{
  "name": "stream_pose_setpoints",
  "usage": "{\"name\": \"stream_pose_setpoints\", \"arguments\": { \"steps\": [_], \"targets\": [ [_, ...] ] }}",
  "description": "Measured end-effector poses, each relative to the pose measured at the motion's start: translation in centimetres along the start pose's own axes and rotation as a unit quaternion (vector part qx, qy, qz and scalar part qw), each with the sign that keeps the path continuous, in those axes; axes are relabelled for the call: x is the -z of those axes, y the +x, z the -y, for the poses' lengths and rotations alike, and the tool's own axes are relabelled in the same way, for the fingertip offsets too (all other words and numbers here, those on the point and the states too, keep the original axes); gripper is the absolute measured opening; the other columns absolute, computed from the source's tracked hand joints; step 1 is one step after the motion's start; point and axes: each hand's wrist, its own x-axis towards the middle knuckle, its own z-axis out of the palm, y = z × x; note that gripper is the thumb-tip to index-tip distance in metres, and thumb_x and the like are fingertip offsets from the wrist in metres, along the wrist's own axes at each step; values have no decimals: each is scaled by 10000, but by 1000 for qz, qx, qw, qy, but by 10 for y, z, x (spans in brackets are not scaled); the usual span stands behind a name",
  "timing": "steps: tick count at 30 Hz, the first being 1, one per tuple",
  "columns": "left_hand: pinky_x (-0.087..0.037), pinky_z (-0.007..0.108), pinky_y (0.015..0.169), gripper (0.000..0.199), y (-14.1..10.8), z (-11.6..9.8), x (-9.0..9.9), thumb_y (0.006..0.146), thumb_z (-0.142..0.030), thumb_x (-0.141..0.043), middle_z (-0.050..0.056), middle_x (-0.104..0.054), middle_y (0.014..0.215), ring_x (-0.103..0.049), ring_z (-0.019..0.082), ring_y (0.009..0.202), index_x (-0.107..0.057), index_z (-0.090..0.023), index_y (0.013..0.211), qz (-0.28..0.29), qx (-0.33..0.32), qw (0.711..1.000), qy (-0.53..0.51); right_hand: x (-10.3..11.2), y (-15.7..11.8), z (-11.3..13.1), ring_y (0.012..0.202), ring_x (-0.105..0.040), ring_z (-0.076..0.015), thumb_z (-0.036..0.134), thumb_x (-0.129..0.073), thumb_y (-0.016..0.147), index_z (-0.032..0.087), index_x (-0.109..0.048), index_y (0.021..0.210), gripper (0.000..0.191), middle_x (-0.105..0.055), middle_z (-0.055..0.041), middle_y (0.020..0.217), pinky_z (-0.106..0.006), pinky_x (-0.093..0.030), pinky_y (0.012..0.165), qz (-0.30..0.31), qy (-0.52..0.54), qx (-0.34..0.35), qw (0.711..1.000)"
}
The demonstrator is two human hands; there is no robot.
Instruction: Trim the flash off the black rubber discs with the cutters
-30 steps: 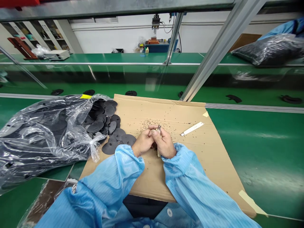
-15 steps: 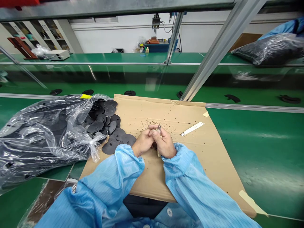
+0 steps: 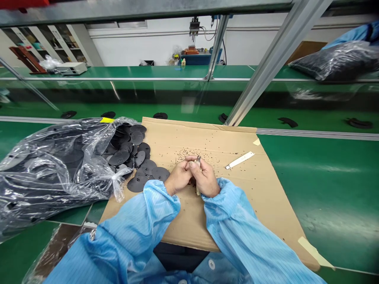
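Observation:
Over the cardboard sheet [image 3: 237,197], both hands meet at the middle. My right hand [image 3: 206,179] is closed around small nippers [image 3: 198,158], whose metal jaws poke up past the fingers and whose pale handle shows below. My left hand [image 3: 178,176] is closed against it, fingertips pinched together; whatever it holds is hidden. Tiny black bits [image 3: 185,153] lie scattered just beyond the fingers. To the left, several black discs [image 3: 137,183] with small raised nubs spill from a clear plastic bag [image 3: 59,169].
A white-handled utility knife [image 3: 239,160] lies right of my hands. Behind the cardboard runs a green conveyor belt [image 3: 189,106] carrying spaced black parts [image 3: 288,122]. A slanted metal post [image 3: 275,59] rises at the right, near another filled bag [image 3: 337,59].
The black parts on the conveyor belt have shifted slightly left. My hands and the nippers stay in nearly the same place.

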Motion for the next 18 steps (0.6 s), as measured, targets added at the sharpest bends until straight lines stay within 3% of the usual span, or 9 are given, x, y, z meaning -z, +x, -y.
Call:
{"name": "stream_pose_setpoints", "arguments": {
  "steps": [18],
  "targets": [
    [-356,220,440,492,0,1,-1,751,-622,-608,-31,-436,522,-413,79,461,-464,-164,647,8,2,1000,-9,1,0,0,725,-630,-169,535,-505,900,166,-623,1062,420,-665,-42,809,-288,-520,663,5,2,-8,1000]
  ]
}}
